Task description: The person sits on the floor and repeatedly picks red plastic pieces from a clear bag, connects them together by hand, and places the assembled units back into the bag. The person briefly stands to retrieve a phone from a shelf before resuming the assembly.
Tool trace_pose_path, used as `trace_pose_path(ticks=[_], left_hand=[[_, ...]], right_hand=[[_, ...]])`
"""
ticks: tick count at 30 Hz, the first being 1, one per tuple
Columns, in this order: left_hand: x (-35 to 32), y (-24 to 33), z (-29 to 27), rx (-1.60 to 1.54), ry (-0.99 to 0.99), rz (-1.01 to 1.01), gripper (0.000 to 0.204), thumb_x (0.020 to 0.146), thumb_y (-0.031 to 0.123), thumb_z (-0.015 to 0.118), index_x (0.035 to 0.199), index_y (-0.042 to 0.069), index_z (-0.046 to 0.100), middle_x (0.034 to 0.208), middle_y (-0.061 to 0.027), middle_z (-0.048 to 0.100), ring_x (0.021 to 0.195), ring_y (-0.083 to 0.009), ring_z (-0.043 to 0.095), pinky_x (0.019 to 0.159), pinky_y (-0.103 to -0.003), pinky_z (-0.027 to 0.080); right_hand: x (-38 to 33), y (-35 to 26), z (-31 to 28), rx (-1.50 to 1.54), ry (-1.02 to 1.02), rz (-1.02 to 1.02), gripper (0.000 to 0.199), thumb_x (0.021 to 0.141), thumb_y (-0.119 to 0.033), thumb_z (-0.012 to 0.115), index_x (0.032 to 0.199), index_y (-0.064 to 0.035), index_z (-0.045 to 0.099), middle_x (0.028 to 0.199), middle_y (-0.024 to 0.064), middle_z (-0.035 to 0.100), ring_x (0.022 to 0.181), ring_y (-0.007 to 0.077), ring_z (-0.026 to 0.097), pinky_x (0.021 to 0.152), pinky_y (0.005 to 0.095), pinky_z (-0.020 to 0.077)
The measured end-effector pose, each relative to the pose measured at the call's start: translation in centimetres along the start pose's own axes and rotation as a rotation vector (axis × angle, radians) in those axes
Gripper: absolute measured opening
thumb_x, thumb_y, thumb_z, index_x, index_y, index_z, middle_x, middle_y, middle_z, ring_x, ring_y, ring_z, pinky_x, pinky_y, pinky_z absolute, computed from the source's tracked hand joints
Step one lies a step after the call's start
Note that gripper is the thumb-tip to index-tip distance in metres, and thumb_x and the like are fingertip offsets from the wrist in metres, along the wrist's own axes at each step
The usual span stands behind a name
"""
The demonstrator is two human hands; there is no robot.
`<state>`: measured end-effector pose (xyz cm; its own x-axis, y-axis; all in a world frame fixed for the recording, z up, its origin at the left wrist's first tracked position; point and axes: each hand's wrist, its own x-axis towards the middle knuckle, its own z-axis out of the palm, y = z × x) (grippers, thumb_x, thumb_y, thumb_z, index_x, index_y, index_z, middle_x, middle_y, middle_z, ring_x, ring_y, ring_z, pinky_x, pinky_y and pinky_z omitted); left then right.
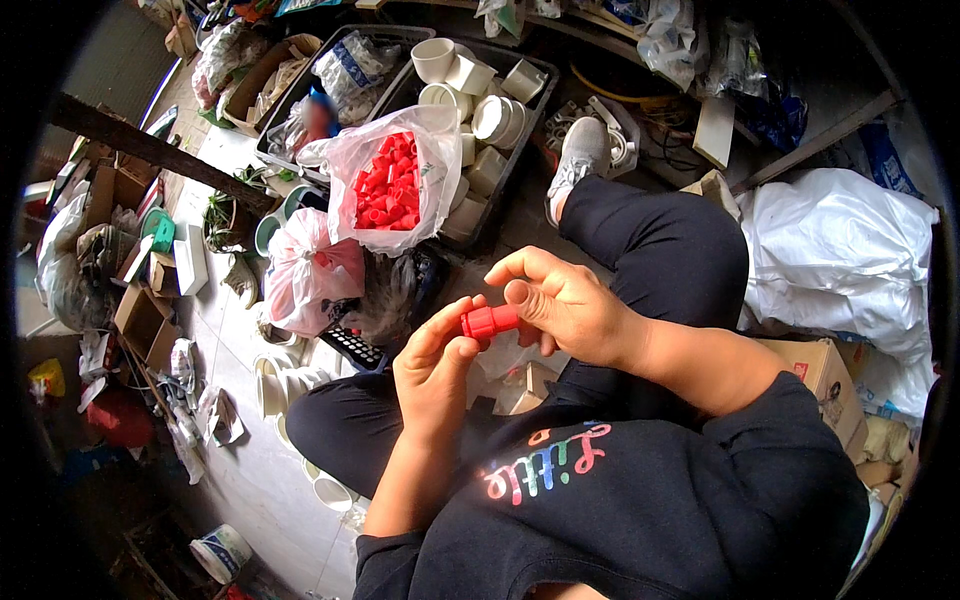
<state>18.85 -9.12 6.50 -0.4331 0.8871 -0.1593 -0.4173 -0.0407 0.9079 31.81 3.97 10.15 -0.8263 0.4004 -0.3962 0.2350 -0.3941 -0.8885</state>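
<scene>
Between my two hands is a red plastic fitting [488, 322], with a wide ribbed end and a narrower end. The fingers and thumb of my left hand [432, 365] are closed on the ribbed end. At the narrower end, the thumb and bent fingers of my right hand [578, 312] pinch it; the fingertips there are partly hidden. Ahead and to the left, an opened white plastic bag [440, 165] holds many similar red fittings [388, 185].
Behind the bag stand black crates [545, 85] with white pipe fittings [470, 75]. A tied bag [312, 270] sits left of my knees. A large white sack [835, 265] and a cardboard box [825, 385] lie at right. White cups [280, 385] line the floor at left.
</scene>
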Motion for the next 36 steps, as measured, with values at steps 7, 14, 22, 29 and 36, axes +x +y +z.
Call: trace_pose_path(ticks=[7, 14, 22, 29, 36], left_hand=[[0.1, 0.0, 0.0, -0.044, 0.008, 0.003, 0.034, 0.079, 0.003, 0.060, 0.112, -0.004, 0.051, 0.109, -0.0135, 0.056, 0.093, -0.0159, 0.055, 0.082, -0.028, 0.045], [0.1, 0.4, 0.1, -0.027, 0.001, 0.016, 0.034, 0.079, 0.003, 0.060, 0.112, -0.004, 0.052, 0.109, -0.0137, 0.057, 0.091, -0.0157, 0.056, 0.081, -0.027, 0.045], [0.3, 0.2, -0.2, 0.002, -0.023, 0.037, 0.033, 0.080, 0.004, 0.060, 0.111, -0.003, 0.052, 0.108, -0.0133, 0.057, 0.090, -0.0155, 0.056, 0.080, -0.027, 0.045], [0.3, 0.2, -0.2, -0.006, 0.003, 0.051, 0.030, 0.081, 0.004, 0.058, 0.110, -0.003, 0.053, 0.104, -0.0117, 0.059, 0.088, -0.0147, 0.056, 0.079, -0.027, 0.046], [0.2, 0.1, -0.9, 0.049, -0.008, 0.040, 0.028, 0.084, 0.010, 0.056, 0.109, -0.003, 0.053, 0.103, -0.0104, 0.059, 0.088, -0.0143, 0.056, 0.077, -0.027, 0.046]], right_hand=[[-0.2, 0.0, 0.5, 0.058, 0.026, -0.032, 0.040, 0.073, -0.013, 0.067, 0.107, -0.0065, 0.047, 0.083, 0.0044, 0.053, 0.068, 0.0083, 0.051, 0.055, 0.0234, 0.0440], [0.1, 0.2, 0.5, -0.164, 0.083, -0.256, 0.036, 0.081, -0.018, 0.061, 0.110, -0.0053, 0.044, 0.077, 0.0031, 0.056, 0.063, 0.0083, 0.052, 0.057, 0.0225, 0.0445], [0.4, 1.2, 0.8, -0.249, 0.157, -0.398, 0.033, 0.081, -0.020, 0.060, 0.106, -0.0033, 0.046, 0.072, 0.0060, 0.059, 0.062, 0.0124, 0.056, 0.058, 0.0261, 0.0451], [0.4, 1.0, 1.1, -0.382, 0.155, -0.481, 0.023, 0.084, -0.012, 0.055, 0.104, -0.0029, 0.048, 0.068, 0.0042, 0.059, 0.063, 0.0086, 0.056, 0.057, 0.0230, 0.0446], [0.5, 0.7, 1.0, -0.451, 0.090, -0.326, 0.017, 0.084, -0.013, 0.055, 0.095, -0.0007, 0.053, 0.065, 0.0051, 0.058, 0.061, 0.0077, 0.056, 0.054, 0.0226, 0.0430]])
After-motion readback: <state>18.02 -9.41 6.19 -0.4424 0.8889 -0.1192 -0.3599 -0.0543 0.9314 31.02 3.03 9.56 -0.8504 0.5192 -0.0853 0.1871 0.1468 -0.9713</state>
